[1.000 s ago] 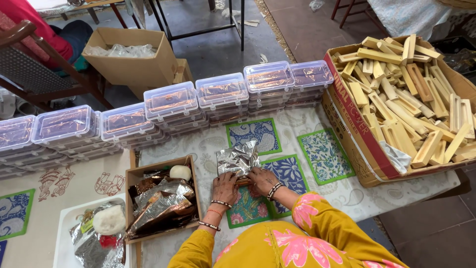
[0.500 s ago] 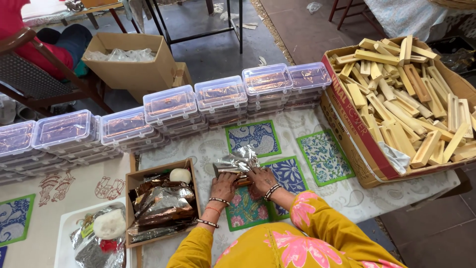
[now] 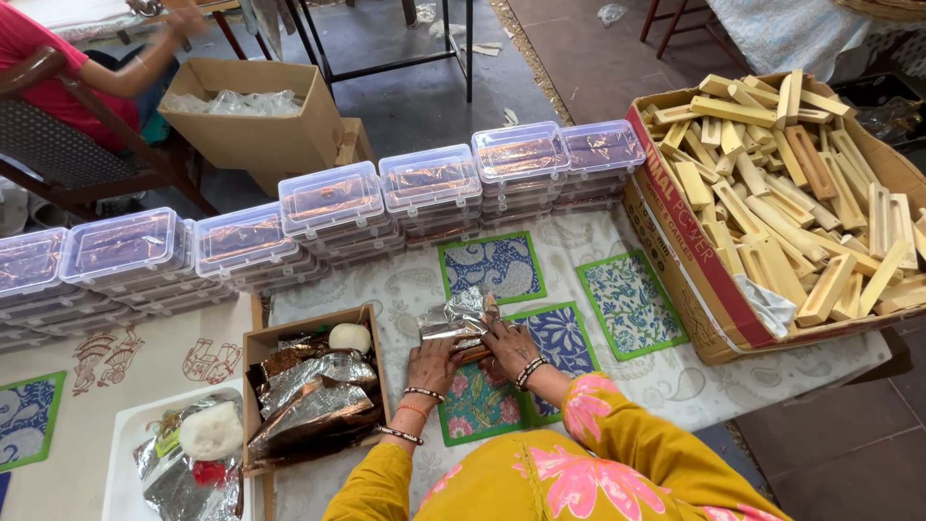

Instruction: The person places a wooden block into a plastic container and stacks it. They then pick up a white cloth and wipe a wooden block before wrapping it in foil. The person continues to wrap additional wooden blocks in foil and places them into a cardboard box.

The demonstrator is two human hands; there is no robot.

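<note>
In the head view, the left hand and the right hand both press on a silver foil packet lying on the patterned cloth near the middle of the counter, just beside the small cardboard box of foil pieces. Both hands are curled on the packet, fingers gripping its lower edge. I judge the foil light, thin and crinkly (it will crease or tear if pulled hard), so it is best held by the firm wrapped part under it, not by the loose upper flap. Against the earlier frames the packet sits lower and flatter, its upright flap folded down somewhat, and the hands are closer together over it.
</note>
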